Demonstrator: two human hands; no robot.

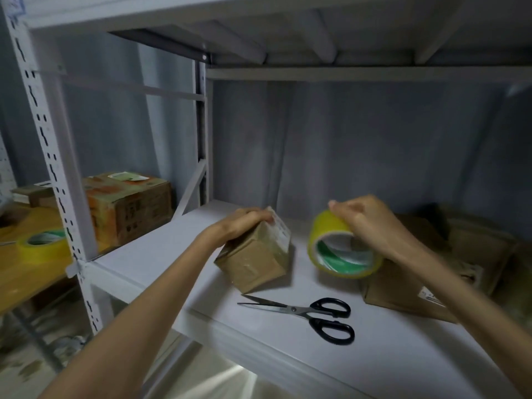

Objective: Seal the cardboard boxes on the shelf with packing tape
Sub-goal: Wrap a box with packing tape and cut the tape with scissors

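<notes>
The left hand (244,223) grips the small box (256,254) on the shelf (161,254); right of the box, the right hand (362,223) clasps the tape roll (339,249). Tilted on one edge, the box could slip and the tape land crooked.

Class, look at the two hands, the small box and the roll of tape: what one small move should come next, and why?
Probably bring the yellow tape roll across to the small cardboard box. The right hand holds the roll up, apart from the box, while the left hand grips the box's top to steady it. The scissors lie untouched on the shelf, so cutting comes later.
</notes>
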